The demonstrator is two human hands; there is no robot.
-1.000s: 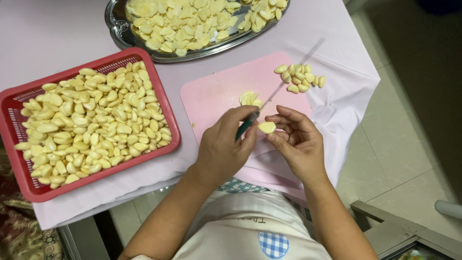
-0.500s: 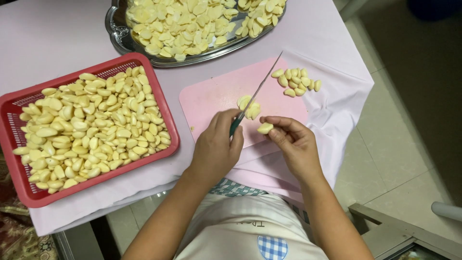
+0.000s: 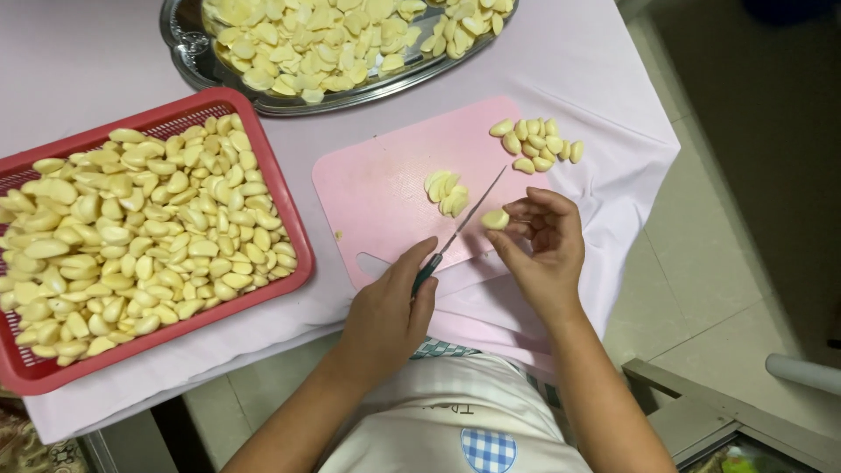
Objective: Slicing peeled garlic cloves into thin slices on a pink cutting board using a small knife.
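Holding a small knife (image 3: 455,235) in the left hand (image 3: 385,320), grip clamped on the dark green handle, blade angled up and to the right across the pink cutting board (image 3: 385,188). Pinching one peeled garlic clove (image 3: 495,219) in the right hand (image 3: 543,250), grip closed on it between thumb and fingertips, just beside the blade tip and over the right edge of the board.

Lying on the board, just left of the blade: a small cluster of cut garlic pieces (image 3: 445,193). Resting at the far right corner of the board, partly on the cloth: a loose pile of whole peeled cloves (image 3: 536,144), well apart from both hands.

Sitting at the left edge of the bench: a red plastic basket (image 3: 285,223), filled with peeled cloves, its right rim near the left edge of the board. Standing at the far edge of the bench: an oval metal tray (image 3: 188,52), heaped with pale garlic pieces and cut off by the frame top.

Covering the bench: a light pink cloth (image 3: 596,79), hanging over the near and right edges.
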